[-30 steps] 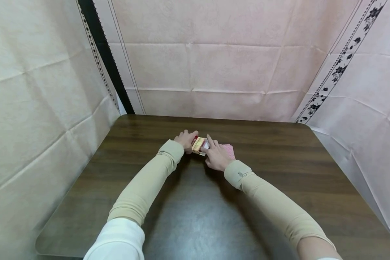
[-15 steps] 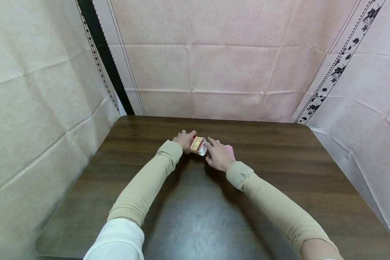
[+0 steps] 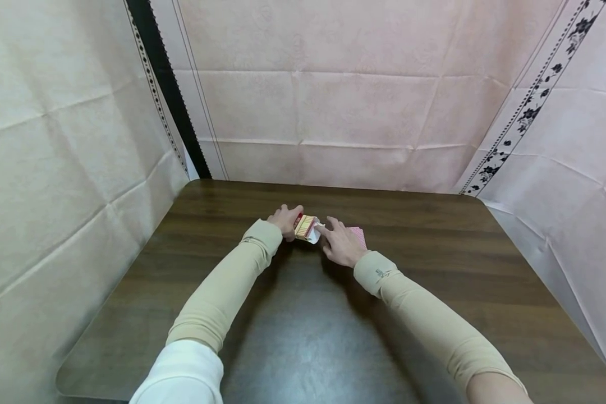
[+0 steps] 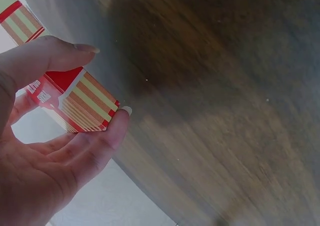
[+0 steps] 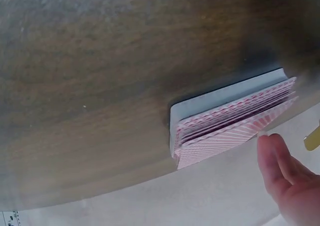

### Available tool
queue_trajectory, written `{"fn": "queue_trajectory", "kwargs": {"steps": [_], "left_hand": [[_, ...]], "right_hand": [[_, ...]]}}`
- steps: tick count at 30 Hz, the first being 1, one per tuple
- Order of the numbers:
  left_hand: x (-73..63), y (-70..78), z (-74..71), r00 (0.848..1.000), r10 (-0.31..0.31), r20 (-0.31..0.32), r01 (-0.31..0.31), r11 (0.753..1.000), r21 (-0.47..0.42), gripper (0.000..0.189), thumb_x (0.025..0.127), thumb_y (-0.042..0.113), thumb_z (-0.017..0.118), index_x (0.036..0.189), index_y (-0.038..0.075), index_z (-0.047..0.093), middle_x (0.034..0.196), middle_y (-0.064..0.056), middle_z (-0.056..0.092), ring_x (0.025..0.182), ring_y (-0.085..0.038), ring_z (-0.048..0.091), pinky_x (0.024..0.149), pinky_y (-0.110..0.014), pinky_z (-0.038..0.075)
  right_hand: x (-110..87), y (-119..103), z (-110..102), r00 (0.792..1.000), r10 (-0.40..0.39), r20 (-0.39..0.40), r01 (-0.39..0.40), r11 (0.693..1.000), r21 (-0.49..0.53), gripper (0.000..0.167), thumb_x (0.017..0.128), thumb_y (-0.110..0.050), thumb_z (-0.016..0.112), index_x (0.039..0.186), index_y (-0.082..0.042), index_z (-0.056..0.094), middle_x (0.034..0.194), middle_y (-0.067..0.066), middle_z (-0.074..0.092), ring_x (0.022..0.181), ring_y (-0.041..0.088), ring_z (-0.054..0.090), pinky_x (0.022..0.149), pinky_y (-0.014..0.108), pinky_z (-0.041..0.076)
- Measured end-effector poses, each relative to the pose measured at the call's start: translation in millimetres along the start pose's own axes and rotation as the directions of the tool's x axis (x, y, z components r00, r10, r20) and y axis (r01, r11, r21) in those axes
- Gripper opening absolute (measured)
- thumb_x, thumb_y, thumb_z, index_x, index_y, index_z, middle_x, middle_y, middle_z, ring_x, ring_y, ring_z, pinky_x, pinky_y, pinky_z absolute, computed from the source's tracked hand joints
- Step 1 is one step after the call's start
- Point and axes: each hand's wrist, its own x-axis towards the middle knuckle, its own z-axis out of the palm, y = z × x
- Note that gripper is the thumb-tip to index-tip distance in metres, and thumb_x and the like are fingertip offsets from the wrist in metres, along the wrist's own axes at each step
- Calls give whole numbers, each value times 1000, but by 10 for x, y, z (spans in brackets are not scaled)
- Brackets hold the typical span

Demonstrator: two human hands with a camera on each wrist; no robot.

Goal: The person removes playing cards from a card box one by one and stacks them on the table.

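My left hand [image 3: 285, 221] grips a red-and-yellow striped card box [image 3: 303, 226] near the far side of the table. In the left wrist view the thumb lies across the box [image 4: 90, 99] and the fingers curl under its lower end. A white flap [image 3: 315, 234] sticks out at the box's right end. At this flap is the extended index finger of my right hand [image 3: 344, 244], apparently touching it. Right beside that hand, a pack of playing cards [image 3: 359, 232] with pink-patterned backs lies partly hidden. Its edges [image 5: 225, 126] look unevenly spread in the right wrist view.
All of this is on a dark brown wooden table [image 3: 303, 314] with rounded corners. Pale cloth [image 3: 323, 112] hangs behind the table and along both sides. A small yellow edge [image 5: 312, 139] shows at the right of the right wrist view.
The box and my left hand have shifted slightly left. My right index finger has moved from over the box's open end to the white flap, which now shows more. The cards have stayed put.
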Motion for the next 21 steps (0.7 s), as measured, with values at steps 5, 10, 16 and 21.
{"fn": "queue_trajectory", "kwargs": {"steps": [5,10,16,21], "left_hand": [[-22,8,-21,1000,1,6,-1,1000,2,72,73,2,75,131,23,39,124,-18,42,100,-31,50,80,-45,47],[-20,15,-25,1000,8,-2,-8,1000,7,73,73,3,74,134,22,39,125,-19,42,102,-32,49,82,-47,47],[3,6,-8,999,15,-31,-15,1000,-8,73,72,3,74,133,21,38,123,-20,42,104,-34,49,83,-48,48],[10,3,-3,999,12,-49,-13,999,-36,74,71,3,75,132,21,38,123,-21,41,107,-36,48,85,-50,48]], "right_hand": [[22,10,-12,999,34,8,-34,998,61,49,89,-15,56,138,-16,52,145,27,38,128,42,48,98,55,45],[85,-15,-38,997,78,-21,-75,990,117,43,90,-16,53,133,-15,59,145,26,39,129,41,44,99,58,39],[176,-73,-103,977,212,6,-200,913,356,39,91,-16,47,124,-6,63,143,25,41,131,43,35,105,58,30],[249,-105,-156,942,315,113,-321,753,575,36,94,-13,43,122,-3,63,143,21,44,134,38,29,110,55,25]]}}
